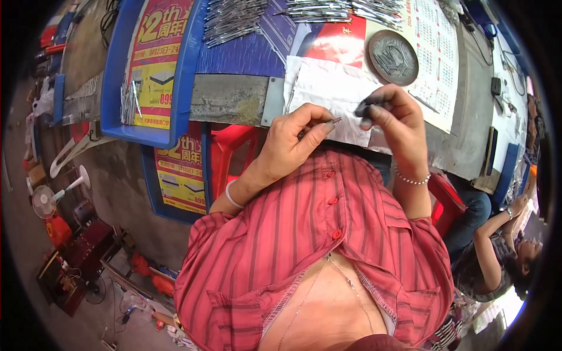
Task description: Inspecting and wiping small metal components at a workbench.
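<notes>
My left hand (293,138) pinches a small thin metal pin (336,120) between thumb and forefinger, above the near edge of a white cloth (331,82). Just to the right, my right hand (397,117) is raised with its fingers curled together. Its fingertips look black, either stained or covered. Whatever lies between them is too small and dark to make out. Beyond this hand rests a round brown dish (371,54) with several small dark metal pieces in it. Piles of slim silvery metal rods (234,20) lie at the far side of the bench.
To the left stands a long blue tray (182,111) holding printed sheets and a few silvery rods (130,104). A second blue tray (153,196) sits lower. A red stool (225,149) is under the bench (228,99). Another person (492,257) works at the right.
</notes>
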The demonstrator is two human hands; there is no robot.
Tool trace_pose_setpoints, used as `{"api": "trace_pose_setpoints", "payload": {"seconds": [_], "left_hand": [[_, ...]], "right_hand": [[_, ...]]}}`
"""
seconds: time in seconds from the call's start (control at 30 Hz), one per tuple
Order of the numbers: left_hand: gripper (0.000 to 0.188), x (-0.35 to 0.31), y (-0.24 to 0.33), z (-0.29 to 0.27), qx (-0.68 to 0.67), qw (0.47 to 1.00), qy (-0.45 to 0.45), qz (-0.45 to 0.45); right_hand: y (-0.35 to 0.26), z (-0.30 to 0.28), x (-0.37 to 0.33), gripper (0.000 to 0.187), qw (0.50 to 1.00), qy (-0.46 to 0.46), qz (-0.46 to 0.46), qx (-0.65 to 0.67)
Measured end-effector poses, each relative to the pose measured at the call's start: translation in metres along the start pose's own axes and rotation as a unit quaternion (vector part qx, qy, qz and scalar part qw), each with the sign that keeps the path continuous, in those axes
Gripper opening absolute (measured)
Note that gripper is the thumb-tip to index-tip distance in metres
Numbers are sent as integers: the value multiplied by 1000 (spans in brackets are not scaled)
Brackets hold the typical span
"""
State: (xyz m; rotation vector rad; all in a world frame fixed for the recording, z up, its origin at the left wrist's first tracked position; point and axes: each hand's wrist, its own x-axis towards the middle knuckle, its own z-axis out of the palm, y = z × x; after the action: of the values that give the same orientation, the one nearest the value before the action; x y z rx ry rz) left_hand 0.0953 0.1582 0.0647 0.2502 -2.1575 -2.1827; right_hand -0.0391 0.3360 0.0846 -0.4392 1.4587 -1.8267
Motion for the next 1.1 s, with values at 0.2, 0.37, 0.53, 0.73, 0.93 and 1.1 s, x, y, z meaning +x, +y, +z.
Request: {"api": "trace_pose_setpoints", "payload": {"seconds": [0.2, 0.37, 0.53, 0.73, 0.93, 1.1], "left_hand": [[13, 4, 7, 4, 58, 998, 6, 36], [11, 2, 12, 5, 61, 998, -5, 22], [11, 0, 14, 6, 53, 998, -7, 13], [11, -3, 14, 6, 55, 998, -12, 25], [16, -4, 9, 10, 162, 972, 52, 162], [21, -5, 20, 9, 216, 953, 77, 197]], "right_hand": [[8, 19, -8, 12, 999, -4, -1, 39], [1, 28, -11, 12, 997, 16, 35, 68], [3, 32, -13, 12, 997, 24, 41, 68], [4, 33, -15, 11, 999, 19, 27, 29], [10, 42, -23, 7, 984, 27, -48, -172], [10, 49, -25, 6, 995, 62, -29, -79]]}}
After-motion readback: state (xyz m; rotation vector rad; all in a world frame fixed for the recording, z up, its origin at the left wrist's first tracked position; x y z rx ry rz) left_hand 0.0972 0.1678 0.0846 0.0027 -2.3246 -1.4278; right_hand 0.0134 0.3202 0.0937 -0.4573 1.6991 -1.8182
